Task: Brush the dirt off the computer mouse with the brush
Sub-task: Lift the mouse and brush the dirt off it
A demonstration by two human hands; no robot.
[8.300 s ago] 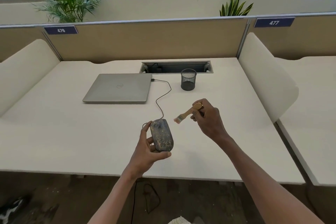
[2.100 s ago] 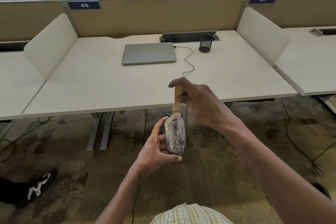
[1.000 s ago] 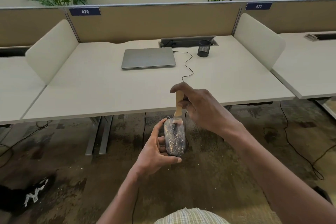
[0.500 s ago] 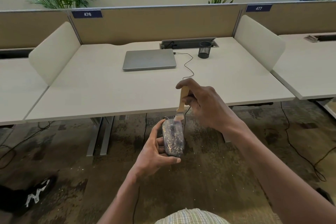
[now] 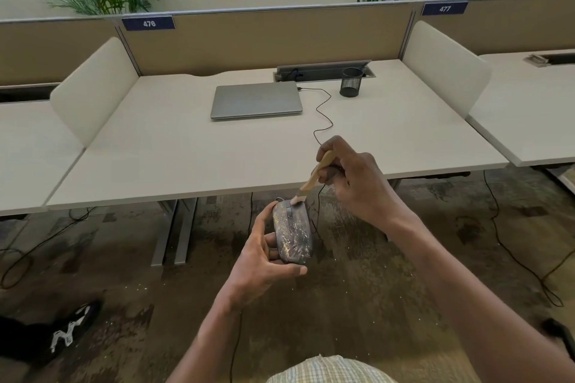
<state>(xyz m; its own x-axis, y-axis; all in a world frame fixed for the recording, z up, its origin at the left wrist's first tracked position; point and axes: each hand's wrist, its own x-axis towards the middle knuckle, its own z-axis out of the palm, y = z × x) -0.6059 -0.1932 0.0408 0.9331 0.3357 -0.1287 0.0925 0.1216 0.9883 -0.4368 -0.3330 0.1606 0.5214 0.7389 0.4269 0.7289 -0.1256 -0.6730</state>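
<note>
Tilted further now, brush (image 5: 315,176) gripped by right hand (image 5: 357,180) touches mouse (image 5: 294,233) held by left hand (image 5: 261,261).

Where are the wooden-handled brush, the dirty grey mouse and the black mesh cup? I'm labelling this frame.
wooden-handled brush (image 5: 315,176): head view, mid handle.
dirty grey mouse (image 5: 294,235): head view, top shell.
black mesh cup (image 5: 351,83): head view, front wall.
</note>
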